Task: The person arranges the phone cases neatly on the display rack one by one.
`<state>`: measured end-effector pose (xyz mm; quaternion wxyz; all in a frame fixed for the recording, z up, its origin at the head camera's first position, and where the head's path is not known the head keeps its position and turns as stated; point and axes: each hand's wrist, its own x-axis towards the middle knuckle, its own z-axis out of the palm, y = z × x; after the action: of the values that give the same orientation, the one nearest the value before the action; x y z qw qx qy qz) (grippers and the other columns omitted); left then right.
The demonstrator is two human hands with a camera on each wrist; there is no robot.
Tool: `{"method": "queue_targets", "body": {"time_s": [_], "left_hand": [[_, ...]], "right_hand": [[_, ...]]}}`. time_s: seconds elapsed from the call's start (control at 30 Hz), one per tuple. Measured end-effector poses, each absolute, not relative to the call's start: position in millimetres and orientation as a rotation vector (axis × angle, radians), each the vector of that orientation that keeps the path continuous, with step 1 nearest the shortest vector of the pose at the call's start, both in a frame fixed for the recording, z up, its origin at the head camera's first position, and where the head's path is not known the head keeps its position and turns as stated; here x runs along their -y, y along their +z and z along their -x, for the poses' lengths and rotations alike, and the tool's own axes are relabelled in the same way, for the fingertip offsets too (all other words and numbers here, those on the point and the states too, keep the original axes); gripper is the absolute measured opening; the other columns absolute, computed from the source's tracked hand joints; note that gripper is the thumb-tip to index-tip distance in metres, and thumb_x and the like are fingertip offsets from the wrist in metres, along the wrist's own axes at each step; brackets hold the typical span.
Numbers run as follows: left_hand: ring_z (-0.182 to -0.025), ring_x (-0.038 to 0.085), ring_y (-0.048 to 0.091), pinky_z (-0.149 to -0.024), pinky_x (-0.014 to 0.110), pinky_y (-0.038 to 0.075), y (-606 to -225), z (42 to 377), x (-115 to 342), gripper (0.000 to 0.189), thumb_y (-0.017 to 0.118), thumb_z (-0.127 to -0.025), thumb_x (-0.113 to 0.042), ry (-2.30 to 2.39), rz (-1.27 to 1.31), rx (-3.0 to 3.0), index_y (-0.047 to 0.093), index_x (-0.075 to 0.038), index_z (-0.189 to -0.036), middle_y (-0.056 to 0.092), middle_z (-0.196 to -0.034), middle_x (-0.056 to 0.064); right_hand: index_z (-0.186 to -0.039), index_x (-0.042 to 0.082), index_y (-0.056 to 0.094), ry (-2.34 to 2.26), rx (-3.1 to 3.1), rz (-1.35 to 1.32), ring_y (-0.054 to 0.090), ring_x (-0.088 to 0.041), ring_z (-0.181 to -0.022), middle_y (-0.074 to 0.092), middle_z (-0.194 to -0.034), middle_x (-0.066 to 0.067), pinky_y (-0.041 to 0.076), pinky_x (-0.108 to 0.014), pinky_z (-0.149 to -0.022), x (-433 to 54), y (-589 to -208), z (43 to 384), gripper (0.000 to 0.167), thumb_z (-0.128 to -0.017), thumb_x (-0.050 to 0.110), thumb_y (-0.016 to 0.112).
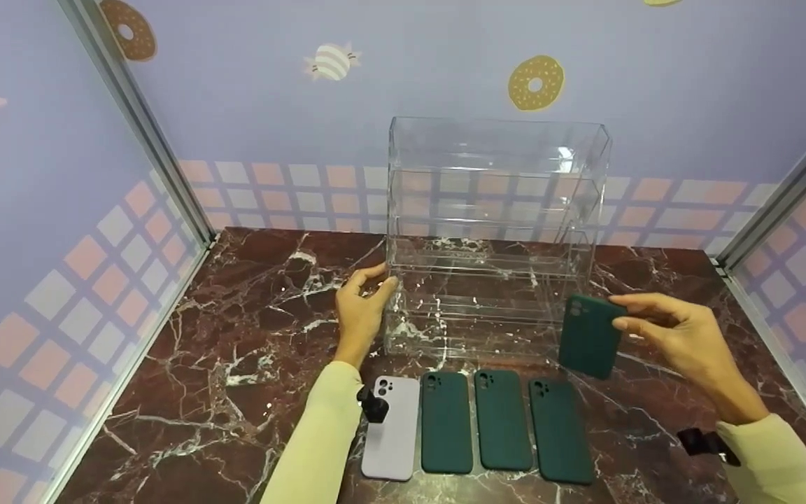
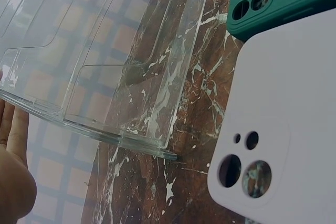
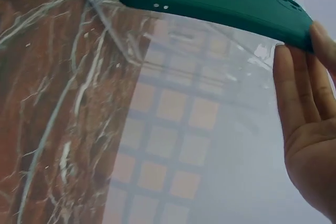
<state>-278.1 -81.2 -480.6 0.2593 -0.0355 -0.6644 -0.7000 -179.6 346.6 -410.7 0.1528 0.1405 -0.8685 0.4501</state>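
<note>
A dark green phone case (image 1: 590, 337) is pinched at its upper right edge between the thumb and fingers of my right hand (image 1: 683, 336). It hangs tilted at the front right corner of a clear tiered display stand (image 1: 494, 266); its long side and camera end face the right wrist view. Extended fingers of my left hand (image 1: 361, 308) touch the stand's left side, their tips partly hidden in the left wrist view. In front of the stand lie a pale lilac phone case (image 1: 392, 441) and three green cases (image 1: 446, 423), side by side with camera cutouts at the far end.
Dark red marbled table (image 1: 256, 392) carries everything. Purple walls with pink and white checks (image 1: 270, 185) close off the back and both sides, joined by metal corner posts (image 1: 151, 140). Black wrist cameras (image 1: 373, 406) sit on both sleeves, the left one overlapping the lilac case.
</note>
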Motion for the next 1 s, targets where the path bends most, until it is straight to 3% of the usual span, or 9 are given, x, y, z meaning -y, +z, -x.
{"method": "queue_targets", "body": {"time_s": [0.07,0.3,0.47,0.67,0.87,1.0], "left_hand": [[-0.102,0.042,0.069,-0.078,0.019,0.054,-482.3,279.2,81.9,0.027,0.08,-0.089,0.009,-1.892,0.09,1.807,0.075,0.012,-0.115,0.072,-0.112,0.031],[-0.105,0.053,0.066,-0.078,0.019,0.054,-474.0,271.9,82.7,0.028,0.078,-0.089,0.011,-1.917,0.114,1.791,0.072,0.017,-0.116,0.07,-0.113,0.036],[-0.104,0.046,0.068,-0.078,0.023,0.055,-460.7,262.4,81.9,0.027,0.078,-0.089,0.01,-1.896,0.095,1.825,0.072,0.016,-0.115,0.073,-0.11,0.028],[-0.102,0.046,0.069,-0.075,0.018,0.055,-480.9,277.9,84.2,0.028,0.08,-0.089,0.008,-1.892,0.086,1.806,0.073,0.014,-0.116,0.074,-0.108,0.023],[-0.102,0.038,0.071,-0.077,0.022,0.058,-489.1,282.5,86.6,0.029,0.084,-0.089,0.001,-1.922,0.098,1.81,0.076,0.008,-0.117,0.074,-0.112,0.022],[-0.105,0.042,0.069,-0.08,0.024,0.058,-488.7,281.1,86.2,0.029,0.083,-0.09,0.001,-1.918,0.105,1.822,0.076,0.009,-0.117,0.074,-0.114,0.023]], "right_hand": [[-0.124,0.003,0.078,1.31,2.429,-0.431,0.074,-0.011,-0.082,0.077,-0.104,-0.005,0.057,-0.02,-0.063,-341.8,-409.5,183.4,0.034,-0.091,-0.007,0.079],[-0.119,-0.009,0.076,1.433,2.232,-0.565,0.074,-0.012,-0.081,0.071,-0.101,-0.017,0.058,-0.019,-0.065,-326.3,-405.8,197.5,0.036,-0.086,-0.024,0.073],[-0.117,-0.011,0.076,1.513,2.166,-0.566,0.074,-0.013,-0.076,0.074,-0.1,-0.016,0.057,-0.018,-0.062,-316.2,-396.7,208.6,0.034,-0.085,-0.023,0.075],[-0.114,-0.012,0.076,1.584,2.108,-0.522,0.074,-0.011,-0.074,0.077,-0.097,-0.01,0.052,-0.015,-0.057,-304.6,-377.1,225.2,0.031,-0.085,-0.021,0.077],[-0.116,-0.012,0.074,1.702,2.054,-0.461,0.075,-0.014,-0.076,0.079,-0.094,-0.01,0.06,-0.024,-0.068,-292.8,-352.4,243.3,0.031,-0.086,-0.018,0.078],[-0.116,-0.013,0.073,1.745,2.006,-0.512,0.076,-0.015,-0.077,0.079,-0.095,-0.01,0.061,-0.027,-0.073,-287.1,-336.6,258.1,0.03,-0.087,-0.017,0.077]]}}
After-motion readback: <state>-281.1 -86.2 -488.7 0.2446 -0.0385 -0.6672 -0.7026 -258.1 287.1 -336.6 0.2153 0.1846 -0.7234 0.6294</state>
